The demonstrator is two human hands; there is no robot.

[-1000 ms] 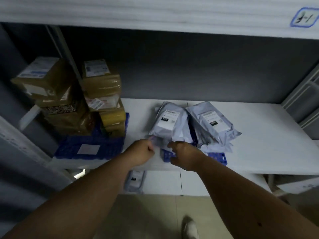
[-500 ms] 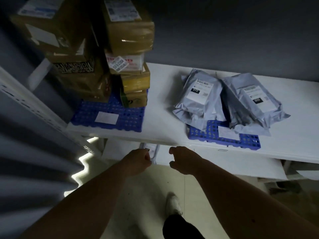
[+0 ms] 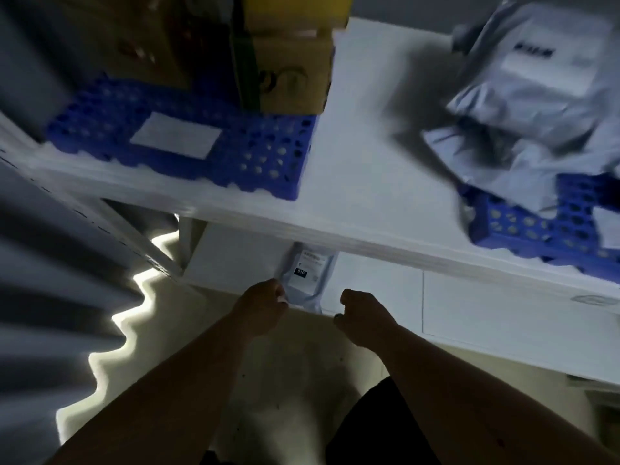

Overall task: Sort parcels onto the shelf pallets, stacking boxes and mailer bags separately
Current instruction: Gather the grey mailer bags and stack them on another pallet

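Shelf edge (image 3: 335,236) half-hides a mailer bag (image 3: 307,280) below; left hand (image 3: 261,308) pinches its corner, right hand (image 3: 364,315) curled with nothing in its grip, boxes (image 3: 288,75) on the blue pallet (image 3: 255,152) above.

The 2 pallets, one on the left (image 3: 268,162) and one on the right (image 3: 543,229), are showing bright blue with a grid of round holes, each carrying a white label. The boxes (image 3: 288,75) are looking brown, and the mailer bags (image 3: 536,105) silvery grey with white labels. The shelf (image 3: 369,182) is appearing white.
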